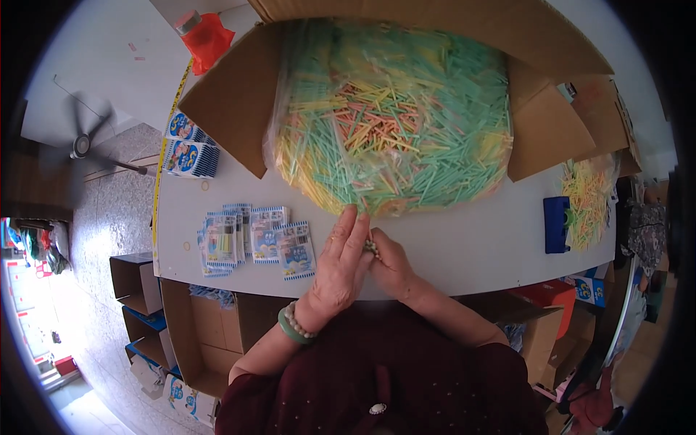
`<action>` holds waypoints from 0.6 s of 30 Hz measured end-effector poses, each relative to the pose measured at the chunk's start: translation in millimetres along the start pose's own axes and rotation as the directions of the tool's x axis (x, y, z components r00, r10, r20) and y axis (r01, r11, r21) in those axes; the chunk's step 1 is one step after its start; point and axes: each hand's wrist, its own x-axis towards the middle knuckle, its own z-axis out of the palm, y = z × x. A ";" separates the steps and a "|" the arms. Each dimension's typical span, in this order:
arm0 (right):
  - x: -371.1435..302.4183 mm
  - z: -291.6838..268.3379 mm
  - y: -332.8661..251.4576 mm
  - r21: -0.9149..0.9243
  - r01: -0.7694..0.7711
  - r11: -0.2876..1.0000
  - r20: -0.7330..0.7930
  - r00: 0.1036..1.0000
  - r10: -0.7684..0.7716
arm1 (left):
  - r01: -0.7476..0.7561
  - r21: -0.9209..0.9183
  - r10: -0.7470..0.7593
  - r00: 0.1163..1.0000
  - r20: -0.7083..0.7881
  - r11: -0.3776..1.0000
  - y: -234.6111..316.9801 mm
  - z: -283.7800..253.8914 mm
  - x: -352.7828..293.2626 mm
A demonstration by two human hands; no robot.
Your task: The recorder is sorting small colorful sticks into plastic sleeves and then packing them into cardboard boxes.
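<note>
two hands meet over the counter (478, 246), sticks (372, 249) between them.
the right hand (392, 265) pinches the bunch, ends upward; the left (339, 257) lies just beside, fingers straight, its hold i cannot tell.

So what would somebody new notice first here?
Probably the big clear plastic bag of thin green, yellow and pink sticks, bulging from an open brown cardboard box at the top. Below, the bare left hand and right hand meet; flat blue-and-white packets lie to their left.
</note>
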 end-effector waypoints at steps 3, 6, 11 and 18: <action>-8.0 11.4 19.3 0.009 0.024 1.000 -0.022 0.999 -0.024 | 0.072 -0.045 -0.067 0.992 0.108 0.996 -13.7 15.4 -15.2; -6.1 -0.1 17.4 -0.047 0.053 0.997 0.020 0.998 -0.052 | 0.231 -0.250 -0.208 0.971 0.113 0.940 5.0 15.3 -15.0; -15.4 4.6 43.4 -0.090 0.289 0.953 0.035 0.957 -0.287 | -0.070 0.108 0.055 0.990 0.132 0.992 1.1 19.7 -14.7; -18.8 8.2 38.5 0.029 -0.029 0.999 -0.043 0.999 0.030 | -0.043 0.330 0.049 0.999 -0.009 0.943 0.6 6.6 -18.9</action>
